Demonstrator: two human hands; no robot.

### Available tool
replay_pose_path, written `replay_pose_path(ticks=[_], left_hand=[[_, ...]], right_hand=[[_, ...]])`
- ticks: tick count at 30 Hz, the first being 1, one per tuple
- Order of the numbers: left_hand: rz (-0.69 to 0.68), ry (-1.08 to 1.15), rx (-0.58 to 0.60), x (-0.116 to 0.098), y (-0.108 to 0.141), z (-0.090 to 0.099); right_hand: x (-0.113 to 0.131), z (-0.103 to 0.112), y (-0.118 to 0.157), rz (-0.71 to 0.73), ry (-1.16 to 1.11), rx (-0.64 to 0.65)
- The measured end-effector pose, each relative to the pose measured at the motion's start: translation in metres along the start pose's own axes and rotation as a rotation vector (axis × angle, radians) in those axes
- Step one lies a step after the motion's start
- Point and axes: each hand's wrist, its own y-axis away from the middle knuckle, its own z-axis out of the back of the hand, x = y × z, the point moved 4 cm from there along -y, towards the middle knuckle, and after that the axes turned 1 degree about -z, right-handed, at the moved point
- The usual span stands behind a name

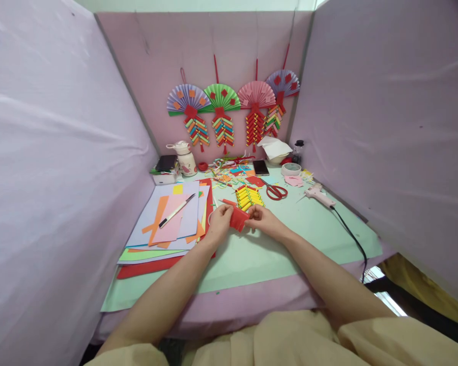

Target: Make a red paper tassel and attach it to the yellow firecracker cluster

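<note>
A small piece of red paper [239,219] is stretched between my two hands, above the pale green table cover. My left hand [221,221] pinches its left edge. At its right edge, my right hand [262,220] is closed on the paper with thumb and fingers. Just beyond lies a row of yellow paper rolls [249,196] with green ends. A thin red roll [229,202] rests beside them, near my left fingers. Part of a white ring or loop shows next to my left hand; I cannot make out what it is.
Stacked coloured paper [191,203] with a pen [176,210] on it lies left. Red-handled scissors [276,191], a phone [260,168], tape roll [291,169] and paper scraps [229,175] are behind. A corded glue gun [319,195] lies right. Paper fans [221,97] hang on the back wall.
</note>
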Motion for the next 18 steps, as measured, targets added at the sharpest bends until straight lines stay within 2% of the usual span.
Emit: replay_pose_path(ticks=[3,5,9,11,14,16,18], left_hand=[[-0.019,0.069,0.008,-0.003,0.002,-0.002],[-0.017,0.067,0.02,-0.003,0.003,-0.003],[0.018,0.001,0.085,-0.003,0.004,-0.004],[0.028,-0.068,0.17,-0.004,0.006,-0.007],[-0.004,-0.201,0.366,-0.006,0.011,-0.012],[-0.046,-0.295,0.493,-0.009,0.016,-0.015],[-0.083,-0.379,0.579,-0.011,0.02,-0.017]], right_hand=[[-0.002,-0.002,0.001,-0.032,-0.02,-0.009],[-0.001,-0.001,0.002,-0.056,-0.032,0.028],[0.006,0.012,0.004,-0.047,-0.011,0.065],[0.01,0.024,0.003,-0.005,0.016,-0.011],[0.013,0.046,0.003,0.054,0.075,-0.154],[0.013,0.066,0.005,0.086,0.159,-0.272],[0.014,0.093,0.01,0.129,0.341,-0.428]])
